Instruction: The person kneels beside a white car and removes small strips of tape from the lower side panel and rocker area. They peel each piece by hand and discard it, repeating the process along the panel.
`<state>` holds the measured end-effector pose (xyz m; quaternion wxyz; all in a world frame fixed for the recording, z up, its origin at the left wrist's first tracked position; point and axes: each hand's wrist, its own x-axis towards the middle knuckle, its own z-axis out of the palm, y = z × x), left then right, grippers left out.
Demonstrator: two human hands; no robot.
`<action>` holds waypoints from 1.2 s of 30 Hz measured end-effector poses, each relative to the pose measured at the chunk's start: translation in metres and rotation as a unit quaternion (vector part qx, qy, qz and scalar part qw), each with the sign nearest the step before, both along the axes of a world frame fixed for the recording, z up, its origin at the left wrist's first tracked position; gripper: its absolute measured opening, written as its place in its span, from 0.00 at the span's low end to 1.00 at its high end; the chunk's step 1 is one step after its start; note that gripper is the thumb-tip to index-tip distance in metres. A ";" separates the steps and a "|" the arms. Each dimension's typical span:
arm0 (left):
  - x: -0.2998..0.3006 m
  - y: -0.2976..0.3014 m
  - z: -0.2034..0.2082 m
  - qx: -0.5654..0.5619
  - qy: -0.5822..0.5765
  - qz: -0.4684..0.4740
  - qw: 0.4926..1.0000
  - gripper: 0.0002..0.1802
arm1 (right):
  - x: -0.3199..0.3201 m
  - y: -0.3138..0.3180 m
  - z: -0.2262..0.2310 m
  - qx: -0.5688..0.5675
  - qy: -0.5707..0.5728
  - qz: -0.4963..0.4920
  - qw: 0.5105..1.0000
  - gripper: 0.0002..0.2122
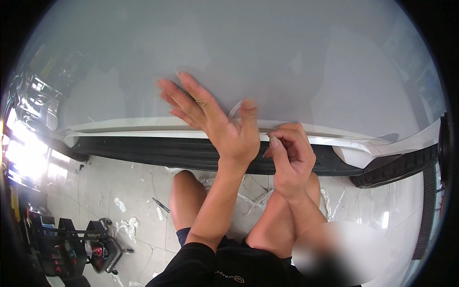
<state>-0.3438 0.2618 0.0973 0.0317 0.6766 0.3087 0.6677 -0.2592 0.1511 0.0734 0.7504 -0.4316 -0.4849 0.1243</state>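
Observation:
In front of me is the large pale grey side panel of a vehicle [267, 62], with a white sill strip [143, 134] along its lower edge. My left hand [220, 124] is before the panel's lower part, fingers spread and thumb out, slightly blurred. Beside its thumb a thin translucent loop [233, 110] curves up, like an edge of clear film. My right hand [294, 155] is just to the right at the sill strip, thumb and forefinger pinched together and the other fingers curled. What lies in that pinch is too small to tell.
A black ribbed running board [158, 152] runs below the sill, with a tyre [397, 170] at the right. On the tiled floor lie crumpled white scraps [129, 226] and a slim dark tool [161, 205]. A black wheeled cart [103, 246] stands at lower left.

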 end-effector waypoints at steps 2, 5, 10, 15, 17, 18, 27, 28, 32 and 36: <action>0.009 0.002 0.000 -0.002 -0.014 0.018 1.000 0.54 | 0.001 0.000 -0.002 -0.002 -0.001 -0.001 1.000 0.04; 0.011 0.001 -0.001 -0.001 -0.027 0.004 1.000 0.54 | 0.000 0.000 -0.004 -0.009 -0.004 -0.008 1.000 0.04; 0.007 -0.001 0.002 0.004 -0.007 -0.011 1.000 0.54 | -0.002 0.001 -0.006 -0.011 -0.008 -0.007 1.000 0.05; 0.000 0.001 0.000 0.011 0.007 -0.018 1.000 0.53 | -0.004 -0.002 -0.004 -0.018 -0.008 -0.005 1.000 0.05; -0.002 0.000 0.001 0.004 0.016 -0.019 1.000 0.52 | -0.005 -0.002 -0.003 -0.014 -0.007 -0.007 1.000 0.05; -0.002 -0.001 0.001 -0.001 0.017 -0.018 1.000 0.52 | -0.005 -0.001 -0.005 -0.013 -0.010 -0.007 1.000 0.05; -0.031 -0.005 -0.008 -0.029 0.058 -0.077 0.995 0.46 | -0.003 0.019 0.015 0.054 -0.162 -0.146 0.974 0.07; -0.039 -0.005 -0.013 -0.020 0.052 -0.107 0.993 0.46 | -0.002 0.025 0.022 0.070 -0.171 -0.163 0.969 0.07; -0.072 -0.008 -0.064 0.006 -0.017 -0.134 0.991 0.35 | -0.003 0.043 0.031 0.107 -0.154 -0.166 0.968 0.07; -0.118 -0.001 -0.158 -0.055 -0.081 -0.101 0.990 0.15 | 0.000 0.049 0.027 0.134 -0.243 -0.221 0.935 0.08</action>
